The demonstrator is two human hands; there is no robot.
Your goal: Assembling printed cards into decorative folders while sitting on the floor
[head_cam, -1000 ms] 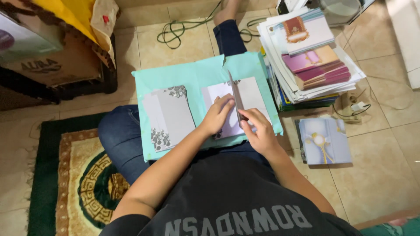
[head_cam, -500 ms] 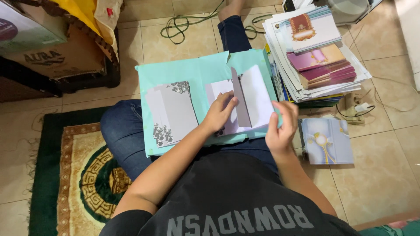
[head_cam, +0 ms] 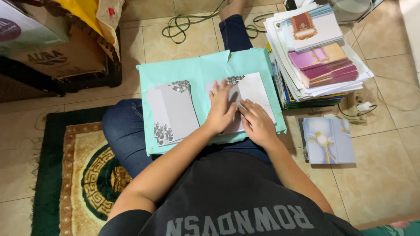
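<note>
Card, white with grey flower corners, is lying at the right half of the teal board on my lap, and I am pressing it flat with both hands: my left hand and right hand are resting open, palms down, gripping nothing. I am judging that uneven pressure could be skewing the fold, and the card could be sliding toward the board's right edge. Another grey card is lying at the left half. Around me, tiled floor, a green rug, a stack of cards and a pale blue card are sitting nearby.
</note>
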